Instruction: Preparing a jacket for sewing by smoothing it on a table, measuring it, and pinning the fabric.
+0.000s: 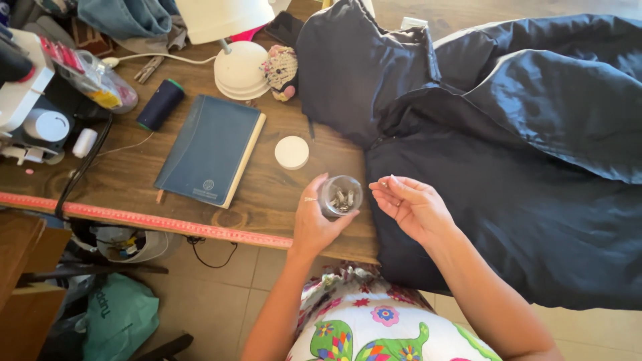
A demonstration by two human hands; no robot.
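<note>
My left hand [314,219] grips a small clear jar [340,195] with several small metal pieces inside, held over the front edge of the wooden table [267,187]. My right hand [409,204] hovers just right of the jar, palm up, thumb and forefinger pinched on a tiny metal piece [384,183]. The jar's round white lid [292,152] lies on the table a little behind my left hand. A large dark navy jacket [508,147] is spread over the table's right side, under my right hand.
A dark blue notebook [210,148] lies left of the lid. Behind it are a navy thread spool [160,104], a white lamp base [241,70] and a small knitted toy [283,70]. A white sewing machine [27,100] stands at far left. A red measuring tape [134,219] runs along the front edge.
</note>
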